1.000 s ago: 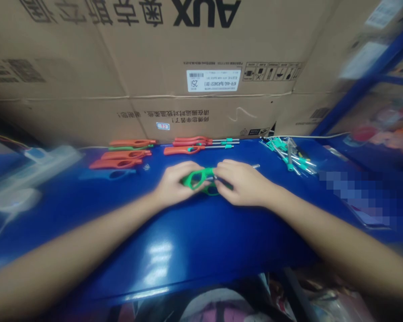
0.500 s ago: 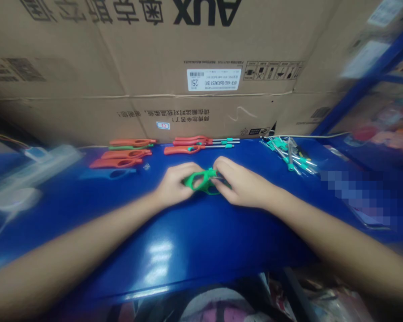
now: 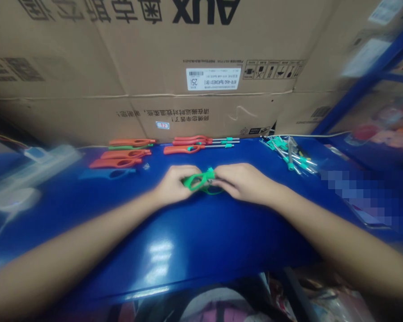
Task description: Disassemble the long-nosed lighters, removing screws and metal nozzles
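A green lighter handle shell (image 3: 208, 174) with an oval trigger opening is held between my two hands over the blue table. My left hand (image 3: 174, 185) is closed around its left end. The fingers of my right hand (image 3: 243, 181) are pinched at its right end, with a small dark bit visible near the fingertips. A second green loop shows just below, and I cannot tell whether it belongs to the same shell. Behind my hands lie orange-red lighters (image 3: 184, 149) fitted with metal tubes and teal pieces.
Several orange handle shells (image 3: 117, 163), a green one and a blue one (image 3: 109, 173) lie at the left. At the right is a pile of metal tubes with teal parts (image 3: 290, 156). A power strip (image 3: 50, 167) sits far left; a cardboard box (image 3: 137, 80) stands along the back.
My right hand has shifted slightly, with its fingers flatter and closer against the green shell. The shell has tilted a little. The left hand stays nearly in place.
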A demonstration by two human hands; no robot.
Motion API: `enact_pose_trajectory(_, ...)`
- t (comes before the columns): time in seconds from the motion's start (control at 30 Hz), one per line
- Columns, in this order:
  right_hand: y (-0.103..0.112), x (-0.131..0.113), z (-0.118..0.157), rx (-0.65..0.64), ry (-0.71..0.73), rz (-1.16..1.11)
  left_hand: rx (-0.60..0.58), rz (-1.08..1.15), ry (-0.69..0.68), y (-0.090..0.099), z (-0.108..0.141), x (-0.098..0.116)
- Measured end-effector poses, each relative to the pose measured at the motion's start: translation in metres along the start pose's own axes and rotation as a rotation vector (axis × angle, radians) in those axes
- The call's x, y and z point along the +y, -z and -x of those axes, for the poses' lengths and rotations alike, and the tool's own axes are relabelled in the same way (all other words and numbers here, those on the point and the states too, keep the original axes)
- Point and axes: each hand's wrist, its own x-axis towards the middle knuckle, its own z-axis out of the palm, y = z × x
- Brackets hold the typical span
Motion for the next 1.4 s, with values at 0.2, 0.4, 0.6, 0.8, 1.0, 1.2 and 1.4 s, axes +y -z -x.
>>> enact_pose_trajectory(0.2,0.003,-0.001,0.000,-0.014,0.024,-0.026,-0.017,0.007,0.015,-0.001,0.000,0.000)
enact_pose_trajectory(0.4,0.002,-0.013,0.000,-0.058,-0.090,-0.112,-0.080,-0.003,0.021,-0.001,0.000,0.001)
enact_pose_trajectory(0.6,-0.008,-0.014,-0.002,-0.032,-0.125,-0.121,-0.093,0.013,-0.036,-0.001,0.001,0.002)
enact_pose_trajectory(0.8,0.000,-0.003,-0.002,0.005,-0.177,-0.268,-0.018,0.024,0.062,-0.001,-0.002,0.000)
enact_pose_trajectory(1.0,0.010,0.013,-0.002,0.134,-0.305,-0.343,-0.011,0.003,0.176,-0.001,-0.003,-0.002)
enact_pose_trajectory(1.2,0.008,0.022,-0.003,0.175,-0.335,-0.372,0.049,-0.070,0.242,-0.003,-0.002,-0.003)
enact_pose_trajectory(1.4,0.008,0.025,-0.003,0.156,-0.347,-0.369,0.046,-0.121,0.430,-0.006,-0.001,-0.009)
